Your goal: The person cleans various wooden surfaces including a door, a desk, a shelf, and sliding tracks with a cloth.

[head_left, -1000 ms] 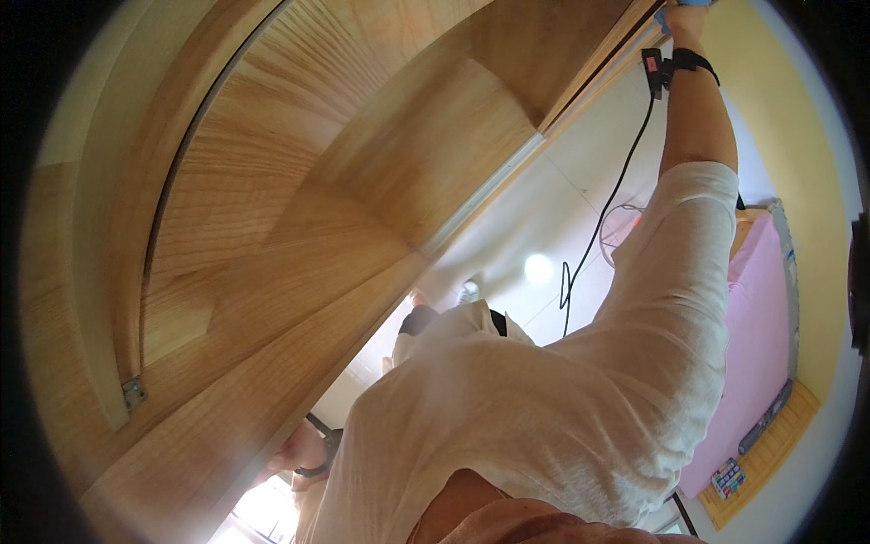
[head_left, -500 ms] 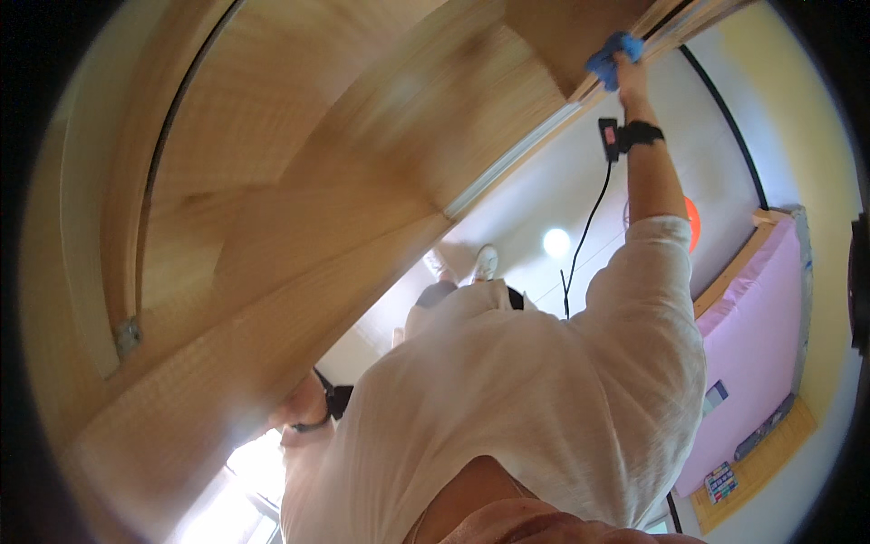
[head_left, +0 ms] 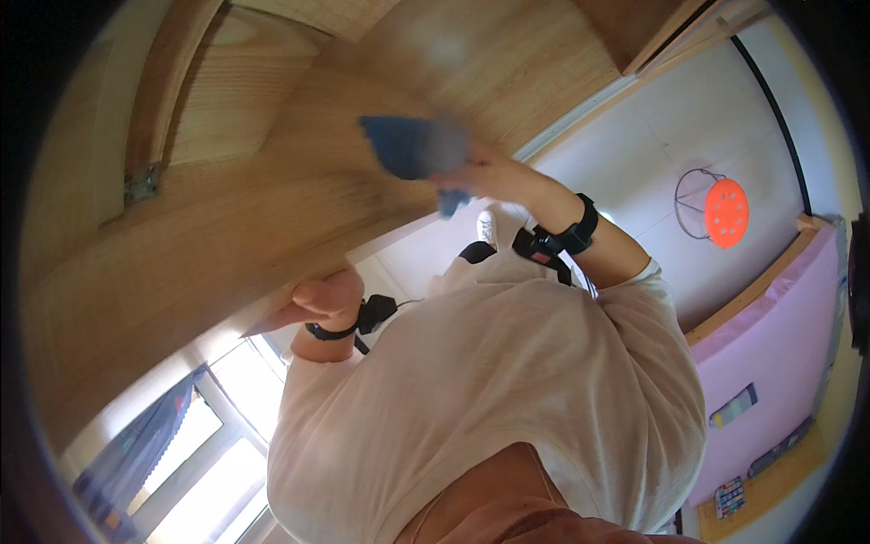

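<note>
Right hand (head_left: 497,175) clutches a blue cloth (head_left: 403,147), blurred, over wooden panelling (head_left: 290,204); contact unclear. Left hand (head_left: 331,297) at the panelling's edge; cannot tell its grip. Judged unfinished; how much is done or left doesn't show.

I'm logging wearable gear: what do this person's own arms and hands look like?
The left hand and right hand look ungloved. A black left strap carries a black box beside a thin cord; the black right strap has another box with a reddish mark. The sleeves are short and off-white.
</note>
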The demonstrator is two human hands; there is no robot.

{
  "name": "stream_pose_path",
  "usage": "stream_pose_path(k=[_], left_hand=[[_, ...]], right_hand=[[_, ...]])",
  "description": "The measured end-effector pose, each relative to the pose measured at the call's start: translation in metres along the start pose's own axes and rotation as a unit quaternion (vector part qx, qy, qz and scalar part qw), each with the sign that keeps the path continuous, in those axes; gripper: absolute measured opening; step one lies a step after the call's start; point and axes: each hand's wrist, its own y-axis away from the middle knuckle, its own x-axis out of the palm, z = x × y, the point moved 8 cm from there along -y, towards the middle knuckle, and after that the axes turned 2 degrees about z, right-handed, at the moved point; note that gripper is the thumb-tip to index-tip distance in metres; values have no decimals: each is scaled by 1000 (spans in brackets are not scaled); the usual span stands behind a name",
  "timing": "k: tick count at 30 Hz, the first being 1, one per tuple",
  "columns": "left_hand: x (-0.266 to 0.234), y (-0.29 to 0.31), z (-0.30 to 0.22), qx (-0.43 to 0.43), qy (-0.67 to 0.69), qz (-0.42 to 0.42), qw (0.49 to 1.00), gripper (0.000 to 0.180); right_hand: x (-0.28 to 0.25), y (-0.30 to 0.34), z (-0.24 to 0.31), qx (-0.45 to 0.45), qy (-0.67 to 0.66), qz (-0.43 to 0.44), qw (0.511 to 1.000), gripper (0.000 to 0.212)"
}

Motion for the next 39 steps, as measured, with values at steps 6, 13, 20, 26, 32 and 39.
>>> stream_pose_path(k=[6, 13, 20, 26, 32, 39], left_hand=[[9, 55, 57, -202, 361, -38, 910, 75], [25, 51, 37, -46, 396, 206, 894, 74], [21, 3, 8, 12, 345, 43, 938, 81], [22, -15, -1, 86, 500, 8, 862, 76], [10, -12, -2, 175, 461, 15, 870, 68], [11, -7, 2, 196, 461, 51, 864, 62]], right_hand=[[108, 9, 82, -382, 220, -12, 897, 63], [66, 21, -6, -300, 346, -233, 858, 44], [46, 21, -82, -141, 146, -302, 932, 64], [96, 33, 12, -250, 130, -261, 923, 93], [152, 37, 138, -480, 79, -224, 844, 73], [182, 51, 191, -550, 423, -428, 579, 40]])
